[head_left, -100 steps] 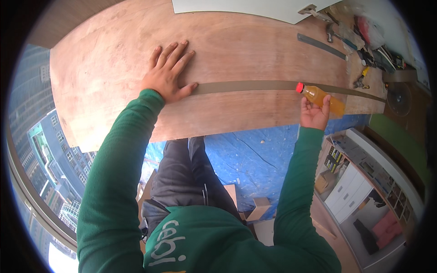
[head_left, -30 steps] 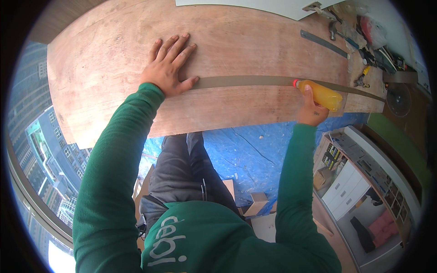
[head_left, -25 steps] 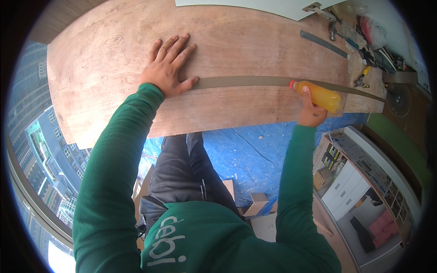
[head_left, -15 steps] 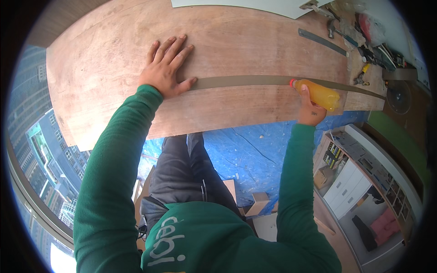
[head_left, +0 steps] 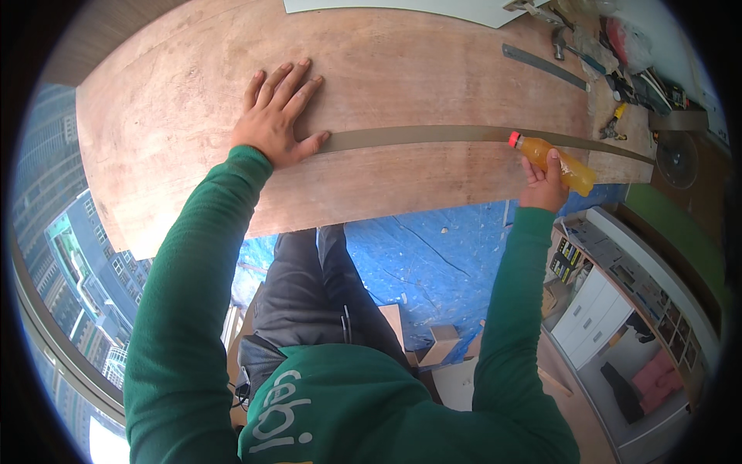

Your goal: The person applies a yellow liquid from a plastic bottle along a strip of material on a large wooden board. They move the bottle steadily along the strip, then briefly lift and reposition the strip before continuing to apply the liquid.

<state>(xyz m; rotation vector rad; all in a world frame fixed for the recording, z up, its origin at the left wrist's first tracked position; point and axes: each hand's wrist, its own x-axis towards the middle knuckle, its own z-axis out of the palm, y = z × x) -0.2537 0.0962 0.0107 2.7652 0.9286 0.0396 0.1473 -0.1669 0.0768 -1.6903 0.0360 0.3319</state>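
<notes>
My left hand [head_left: 272,122] lies with fingers spread on the plywood board [head_left: 402,85], its thumb on the left end of a long grey-brown strip [head_left: 421,137]. The strip runs rightward along the board to its far right end. In my right hand [head_left: 544,185] is a clear plastic bottle [head_left: 568,165] of yellow-orange liquid with a red cap. My fingers wrap round the bottle, which is tilted with its cap toward the left. It is over the strip and the board's near edge; whether it touches either I cannot tell.
At the back right lie a hammer [head_left: 559,45], a grey metal strip [head_left: 545,66] and yellow-handled pliers [head_left: 616,120]. A white panel [head_left: 417,9] rests at the far edge. Blue sheeting [head_left: 417,263] covers the floor, with wood offcuts on it. A shelf unit [head_left: 610,309] stands at right.
My right hand has moved to the right with the bottle and turned it, so its base points more toward me. My left hand stays spread on the board.
</notes>
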